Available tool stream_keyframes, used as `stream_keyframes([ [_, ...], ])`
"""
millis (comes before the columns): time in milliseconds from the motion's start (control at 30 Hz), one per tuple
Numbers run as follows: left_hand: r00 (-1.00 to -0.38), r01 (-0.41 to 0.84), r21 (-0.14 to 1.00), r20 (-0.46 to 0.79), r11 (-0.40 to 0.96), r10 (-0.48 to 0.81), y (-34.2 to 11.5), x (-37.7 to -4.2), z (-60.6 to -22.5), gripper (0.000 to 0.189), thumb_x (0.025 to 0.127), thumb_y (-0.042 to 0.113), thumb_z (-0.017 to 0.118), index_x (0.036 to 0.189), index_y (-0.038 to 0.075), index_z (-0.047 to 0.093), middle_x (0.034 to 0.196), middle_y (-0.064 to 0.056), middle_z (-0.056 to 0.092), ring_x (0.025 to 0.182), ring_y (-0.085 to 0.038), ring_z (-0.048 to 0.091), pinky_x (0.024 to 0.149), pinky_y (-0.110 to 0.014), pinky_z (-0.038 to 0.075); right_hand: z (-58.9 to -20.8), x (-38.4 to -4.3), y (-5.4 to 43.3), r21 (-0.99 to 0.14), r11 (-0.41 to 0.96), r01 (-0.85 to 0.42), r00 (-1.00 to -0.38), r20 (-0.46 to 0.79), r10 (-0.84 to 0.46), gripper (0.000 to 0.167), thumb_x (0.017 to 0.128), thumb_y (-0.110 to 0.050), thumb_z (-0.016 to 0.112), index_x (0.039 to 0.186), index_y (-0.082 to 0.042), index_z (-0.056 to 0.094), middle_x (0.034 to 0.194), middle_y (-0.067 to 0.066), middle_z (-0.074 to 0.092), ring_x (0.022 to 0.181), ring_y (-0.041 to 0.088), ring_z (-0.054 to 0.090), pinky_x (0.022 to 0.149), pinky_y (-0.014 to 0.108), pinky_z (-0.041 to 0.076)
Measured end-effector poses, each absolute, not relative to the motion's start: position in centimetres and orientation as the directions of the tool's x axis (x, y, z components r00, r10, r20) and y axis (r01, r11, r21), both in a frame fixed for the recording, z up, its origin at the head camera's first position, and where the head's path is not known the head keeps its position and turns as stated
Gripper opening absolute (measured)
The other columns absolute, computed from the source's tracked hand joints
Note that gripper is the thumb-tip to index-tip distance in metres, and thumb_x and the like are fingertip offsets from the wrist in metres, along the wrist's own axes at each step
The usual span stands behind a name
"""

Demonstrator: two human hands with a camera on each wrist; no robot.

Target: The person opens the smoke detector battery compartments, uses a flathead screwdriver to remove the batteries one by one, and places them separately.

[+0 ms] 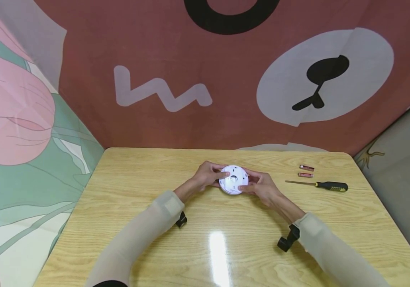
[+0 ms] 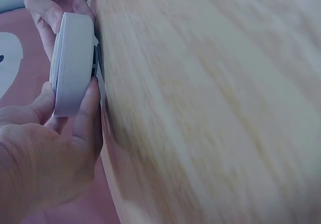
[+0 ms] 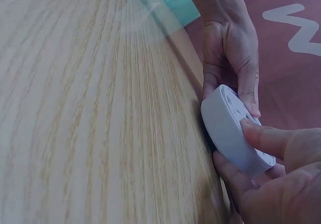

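Observation:
A round white smoke detector is held between both hands near the back of the table, its flat face with small slots and holes turned up. On its left side the left hand grips the rim, thumb over the face and fingers beneath. The right hand pinches the opposite side in the same way, thumb on the face. In the left wrist view the smooth side wall of the detector shows, with a dark part on its underside. The right wrist view shows its thick rim close to the tabletop.
Right of the hands, a screwdriver with a black and yellow handle lies on the wooden table. Behind it lie two small red batteries, a far one and a near one. A printed cloth hangs behind the table.

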State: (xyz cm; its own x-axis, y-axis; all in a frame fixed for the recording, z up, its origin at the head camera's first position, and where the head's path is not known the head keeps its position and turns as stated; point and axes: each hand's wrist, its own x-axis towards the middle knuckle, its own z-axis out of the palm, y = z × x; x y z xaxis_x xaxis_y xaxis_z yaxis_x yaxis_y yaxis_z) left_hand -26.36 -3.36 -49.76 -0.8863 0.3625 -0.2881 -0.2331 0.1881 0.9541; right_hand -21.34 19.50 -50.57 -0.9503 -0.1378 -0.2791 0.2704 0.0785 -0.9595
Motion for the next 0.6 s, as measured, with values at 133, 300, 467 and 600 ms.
stream_keyframes([
  [133,-0.890,-0.230,0.957,-0.280,0.177,0.359,-3.30,-26.39,-49.82,0.037,0.095,0.010,0.080,0.132,0.006,0.074,0.099,-0.013,0.074,0.064,-0.014,0.069,0.064,-0.034,0.065,-50.53,-21.44,19.53,-0.956,0.082,0.282,-0.948,-0.291,-0.126,0.081,0.084,0.013,0.082,0.156,-0.003,0.050,0.124,0.020,0.063,0.096,0.017,0.065,0.084,0.030,0.063],
  [300,-0.898,-0.227,0.959,-0.273,0.167,0.344,-3.17,-26.33,-49.93,0.036,0.095,0.011,0.080,0.130,0.006,0.075,0.098,-0.014,0.075,0.062,-0.013,0.069,0.063,-0.034,0.064,-50.65,-21.59,19.50,-0.955,0.086,0.285,-0.949,-0.293,-0.114,0.081,0.083,0.012,0.084,0.155,-0.002,0.051,0.131,0.023,0.064,0.096,0.016,0.066,0.084,0.029,0.063],
  [467,-0.902,-0.226,0.960,-0.270,0.165,0.337,-3.06,-26.19,-49.85,0.034,0.096,0.012,0.080,0.129,0.007,0.076,0.099,-0.013,0.076,0.063,-0.013,0.070,0.064,-0.035,0.065,-50.70,-21.60,19.51,-0.955,0.077,0.287,-0.949,-0.295,-0.116,0.081,0.082,0.012,0.085,0.155,-0.002,0.051,0.136,0.027,0.063,0.094,0.014,0.068,0.083,0.028,0.063],
  [600,-0.900,-0.228,0.961,-0.270,0.159,0.341,-3.11,-26.15,-49.77,0.034,0.096,0.012,0.080,0.130,0.007,0.076,0.101,-0.014,0.077,0.064,-0.013,0.071,0.065,-0.035,0.065,-50.69,-21.59,19.51,-0.956,0.068,0.284,-0.948,-0.290,-0.127,0.081,0.083,0.012,0.084,0.155,0.000,0.050,0.137,0.028,0.063,0.094,0.013,0.069,0.083,0.028,0.063],
])
